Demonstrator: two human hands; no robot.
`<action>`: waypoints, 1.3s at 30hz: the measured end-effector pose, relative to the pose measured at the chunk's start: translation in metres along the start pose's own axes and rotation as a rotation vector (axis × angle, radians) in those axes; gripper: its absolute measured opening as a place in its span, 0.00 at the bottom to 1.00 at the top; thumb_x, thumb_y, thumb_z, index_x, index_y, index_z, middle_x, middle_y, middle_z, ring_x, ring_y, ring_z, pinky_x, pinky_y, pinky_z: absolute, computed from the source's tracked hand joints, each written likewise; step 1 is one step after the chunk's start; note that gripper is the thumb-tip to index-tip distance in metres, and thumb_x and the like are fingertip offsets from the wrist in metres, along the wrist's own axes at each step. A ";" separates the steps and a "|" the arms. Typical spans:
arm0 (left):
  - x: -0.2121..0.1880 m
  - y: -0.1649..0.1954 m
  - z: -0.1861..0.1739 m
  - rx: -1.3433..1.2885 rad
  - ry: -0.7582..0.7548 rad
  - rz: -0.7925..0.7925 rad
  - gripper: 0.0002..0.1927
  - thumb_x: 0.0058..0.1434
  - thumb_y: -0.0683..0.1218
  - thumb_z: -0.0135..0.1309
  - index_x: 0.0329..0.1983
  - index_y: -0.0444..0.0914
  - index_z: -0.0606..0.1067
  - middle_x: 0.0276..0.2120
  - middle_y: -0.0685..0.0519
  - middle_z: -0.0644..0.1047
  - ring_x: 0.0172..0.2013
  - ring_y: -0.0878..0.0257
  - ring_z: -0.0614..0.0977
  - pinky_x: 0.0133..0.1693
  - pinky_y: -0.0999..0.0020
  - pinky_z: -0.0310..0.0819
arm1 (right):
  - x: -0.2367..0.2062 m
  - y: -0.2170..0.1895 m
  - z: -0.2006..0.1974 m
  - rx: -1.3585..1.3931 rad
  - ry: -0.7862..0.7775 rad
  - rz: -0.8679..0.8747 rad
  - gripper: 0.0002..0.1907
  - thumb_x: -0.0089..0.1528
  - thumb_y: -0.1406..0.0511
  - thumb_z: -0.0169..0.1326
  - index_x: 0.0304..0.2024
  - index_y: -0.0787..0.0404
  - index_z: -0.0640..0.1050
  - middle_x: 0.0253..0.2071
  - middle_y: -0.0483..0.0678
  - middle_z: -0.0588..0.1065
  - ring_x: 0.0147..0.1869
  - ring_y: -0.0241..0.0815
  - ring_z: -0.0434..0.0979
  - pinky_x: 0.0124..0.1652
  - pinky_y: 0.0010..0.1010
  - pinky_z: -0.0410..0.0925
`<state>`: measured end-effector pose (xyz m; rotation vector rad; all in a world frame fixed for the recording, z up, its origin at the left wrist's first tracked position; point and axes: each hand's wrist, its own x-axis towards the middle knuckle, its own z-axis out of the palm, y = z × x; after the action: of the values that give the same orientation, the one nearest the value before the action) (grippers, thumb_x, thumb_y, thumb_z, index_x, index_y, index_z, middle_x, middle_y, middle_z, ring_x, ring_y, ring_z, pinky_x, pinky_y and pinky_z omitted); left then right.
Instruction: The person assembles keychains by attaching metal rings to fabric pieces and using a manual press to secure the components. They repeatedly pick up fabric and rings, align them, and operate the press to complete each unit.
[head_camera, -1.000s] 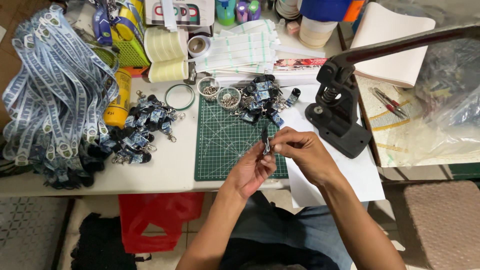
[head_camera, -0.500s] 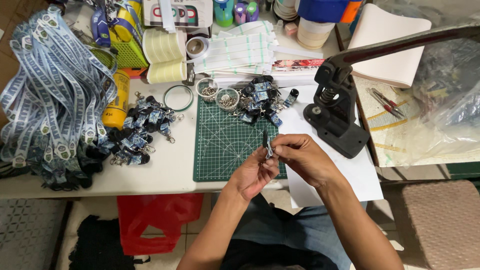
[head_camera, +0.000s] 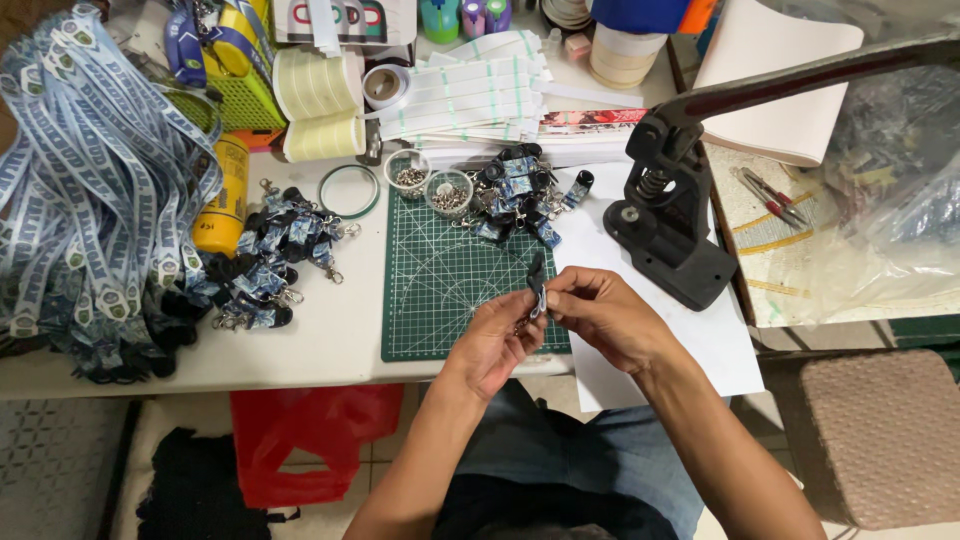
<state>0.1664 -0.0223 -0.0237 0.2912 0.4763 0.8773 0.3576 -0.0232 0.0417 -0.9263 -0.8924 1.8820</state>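
Short dark fabric strap (head_camera: 537, 272) pinched between left hand (head_camera: 497, 343) and right hand (head_camera: 603, 317).

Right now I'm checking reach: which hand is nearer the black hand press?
Right. The right hand lies just below-left of the black hand press; the left hand sits farther left, over the green cutting mat.

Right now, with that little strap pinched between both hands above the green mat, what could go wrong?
The short strap piece is held only by the fingertips of the left hand and right hand near the table edge, so it might slip and drop to the floor. The open cups of small metal parts stand close behind; a careless reach could tip them.
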 end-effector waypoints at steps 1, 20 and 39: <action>0.001 0.000 -0.001 0.010 0.001 0.002 0.08 0.70 0.44 0.55 0.43 0.33 0.77 0.33 0.51 0.78 0.31 0.69 0.79 0.34 0.78 0.76 | 0.001 0.002 -0.001 -0.005 0.011 0.004 0.07 0.61 0.67 0.63 0.37 0.65 0.80 0.34 0.47 0.79 0.39 0.37 0.79 0.46 0.30 0.71; 0.014 -0.004 -0.002 0.003 0.130 -0.034 0.07 0.67 0.43 0.54 0.45 0.38 0.79 0.35 0.54 0.80 0.32 0.68 0.80 0.33 0.79 0.76 | -0.007 -0.008 0.015 -0.378 0.063 -0.144 0.11 0.67 0.66 0.54 0.48 0.66 0.80 0.37 0.42 0.78 0.42 0.30 0.75 0.48 0.27 0.71; -0.016 0.003 0.068 0.897 0.338 0.605 0.11 0.61 0.44 0.63 0.43 0.31 0.84 0.34 0.50 0.86 0.36 0.68 0.85 0.42 0.75 0.79 | -0.008 0.008 0.002 -0.605 0.251 -0.301 0.09 0.70 0.64 0.51 0.42 0.66 0.75 0.34 0.41 0.73 0.40 0.29 0.70 0.41 0.24 0.66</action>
<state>0.1902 -0.0361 0.0401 1.1623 1.1259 1.2673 0.3561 -0.0336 0.0375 -1.2662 -1.3880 1.2186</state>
